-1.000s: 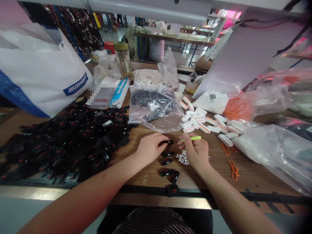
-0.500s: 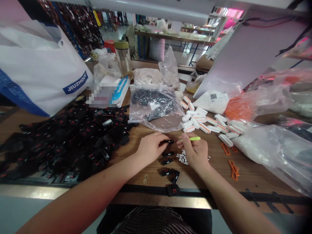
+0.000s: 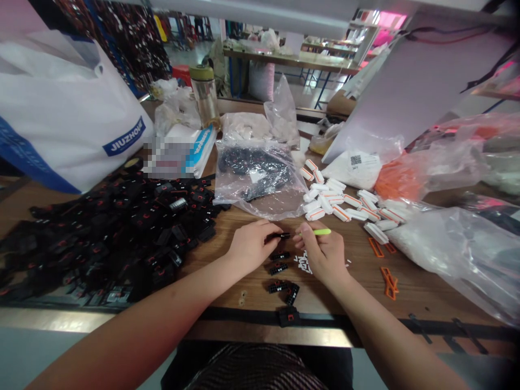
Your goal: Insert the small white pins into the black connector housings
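Observation:
My left hand is closed, pinching a small black connector housing between thumb and fingertips. Its far side is hidden by the fingers. Facing it, my right hand grips a slim lime-green tool like a pen, its inner end directed at the housing. I cannot tell whether tip and housing touch. Tiny white pieces lie scattered beneath the right hand. Between my forearms several black connectors form a loose column, and another black connector rests at the table's front edge.
A heap of black connectors covers the left side. White pieces with orange strips are piled behind my right hand, near loose orange frames. Clear bags, a bottle and a large white bag stand around.
My right hand and the lime-green tool have shifted slightly left, toward the black connector housing. My left hand stays almost where it was, still pinching it.

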`<state>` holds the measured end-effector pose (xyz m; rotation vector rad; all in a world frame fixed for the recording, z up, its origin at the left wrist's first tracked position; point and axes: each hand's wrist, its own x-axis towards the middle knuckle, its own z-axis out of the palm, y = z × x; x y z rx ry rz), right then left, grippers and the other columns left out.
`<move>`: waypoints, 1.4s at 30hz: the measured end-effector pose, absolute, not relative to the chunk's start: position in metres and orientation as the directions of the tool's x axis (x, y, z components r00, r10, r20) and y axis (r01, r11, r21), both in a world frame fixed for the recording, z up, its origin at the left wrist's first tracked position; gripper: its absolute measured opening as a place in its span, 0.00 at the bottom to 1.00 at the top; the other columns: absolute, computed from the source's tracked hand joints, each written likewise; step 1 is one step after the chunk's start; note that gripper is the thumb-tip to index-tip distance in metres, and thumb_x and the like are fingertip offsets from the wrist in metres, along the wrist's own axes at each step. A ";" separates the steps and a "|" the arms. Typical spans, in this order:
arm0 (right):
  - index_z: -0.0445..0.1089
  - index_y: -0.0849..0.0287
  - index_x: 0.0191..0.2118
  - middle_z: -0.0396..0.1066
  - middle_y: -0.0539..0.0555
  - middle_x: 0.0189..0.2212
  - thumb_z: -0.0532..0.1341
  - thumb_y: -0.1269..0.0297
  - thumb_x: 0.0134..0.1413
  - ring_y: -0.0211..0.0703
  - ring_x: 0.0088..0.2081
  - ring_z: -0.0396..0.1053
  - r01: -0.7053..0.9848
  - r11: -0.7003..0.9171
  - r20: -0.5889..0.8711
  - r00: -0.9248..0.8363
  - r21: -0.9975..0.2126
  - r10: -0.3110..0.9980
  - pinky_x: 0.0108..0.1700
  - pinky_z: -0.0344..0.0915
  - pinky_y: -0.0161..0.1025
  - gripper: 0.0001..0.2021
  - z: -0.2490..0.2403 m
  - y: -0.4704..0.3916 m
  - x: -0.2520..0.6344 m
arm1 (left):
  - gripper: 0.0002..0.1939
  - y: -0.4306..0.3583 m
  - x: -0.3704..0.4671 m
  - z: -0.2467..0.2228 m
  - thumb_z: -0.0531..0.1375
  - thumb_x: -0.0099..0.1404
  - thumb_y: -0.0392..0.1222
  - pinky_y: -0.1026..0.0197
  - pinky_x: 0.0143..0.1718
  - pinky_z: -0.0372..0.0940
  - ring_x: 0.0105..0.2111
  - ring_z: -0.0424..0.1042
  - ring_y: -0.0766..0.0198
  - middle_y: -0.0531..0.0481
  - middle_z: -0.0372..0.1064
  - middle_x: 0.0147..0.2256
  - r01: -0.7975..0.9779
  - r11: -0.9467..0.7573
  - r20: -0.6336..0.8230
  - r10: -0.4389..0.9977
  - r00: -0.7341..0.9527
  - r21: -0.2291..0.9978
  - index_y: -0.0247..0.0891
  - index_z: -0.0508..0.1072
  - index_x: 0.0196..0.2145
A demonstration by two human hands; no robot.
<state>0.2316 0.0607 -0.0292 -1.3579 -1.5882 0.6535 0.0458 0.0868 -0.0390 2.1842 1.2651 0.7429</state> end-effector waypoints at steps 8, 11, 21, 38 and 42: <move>0.73 0.58 0.30 0.75 0.52 0.25 0.56 0.57 0.66 0.40 0.26 0.72 0.577 0.305 0.338 -0.054 -0.757 0.940 0.31 0.69 0.37 0.16 -0.025 0.058 0.233 | 0.08 0.085 0.046 -0.035 0.61 0.66 0.37 0.59 0.36 0.67 0.34 0.73 0.61 0.52 0.76 0.39 0.641 -0.431 0.177 0.889 0.422 0.635 0.43 0.77 0.42; 0.73 0.59 0.29 0.74 0.52 0.22 0.56 0.56 0.65 0.38 0.22 0.71 0.450 0.270 0.392 0.202 -0.851 0.898 0.26 0.67 0.35 0.17 -0.021 0.055 0.237 | 0.08 0.086 0.042 -0.033 0.61 0.64 0.36 0.58 0.36 0.67 0.33 0.72 0.61 0.52 0.75 0.37 0.658 -0.422 0.158 0.892 0.423 0.623 0.43 0.77 0.40; 0.71 0.57 0.26 0.72 0.50 0.18 0.56 0.52 0.63 0.37 0.18 0.69 0.367 0.282 0.422 0.390 -0.887 0.819 0.22 0.65 0.35 0.19 -0.017 0.062 0.257 | 0.34 0.049 0.046 -0.008 0.63 0.59 0.66 0.39 0.59 0.57 0.58 0.63 0.45 0.42 0.64 0.60 0.558 -0.606 0.139 0.738 0.661 0.566 0.44 0.70 0.56; 0.73 0.60 0.28 0.72 0.51 0.17 0.60 0.50 0.61 0.38 0.18 0.69 0.334 0.263 0.382 0.366 -0.905 0.849 0.21 0.63 0.34 0.19 -0.024 0.066 0.266 | 0.07 0.042 0.002 -0.029 0.58 0.70 0.42 0.37 0.61 0.52 0.53 0.66 0.49 0.44 0.72 0.48 0.743 -0.661 0.159 0.749 0.644 0.104 0.39 0.75 0.42; 0.74 0.60 0.28 0.73 0.53 0.19 0.60 0.49 0.61 0.40 0.18 0.69 0.351 0.240 0.362 0.337 -0.905 0.869 0.21 0.64 0.36 0.19 -0.028 0.066 0.268 | 0.07 0.063 -0.043 -0.019 0.57 0.70 0.38 0.37 0.63 0.48 0.53 0.67 0.49 0.44 0.74 0.45 0.809 -0.586 0.205 0.788 0.580 -0.037 0.39 0.77 0.39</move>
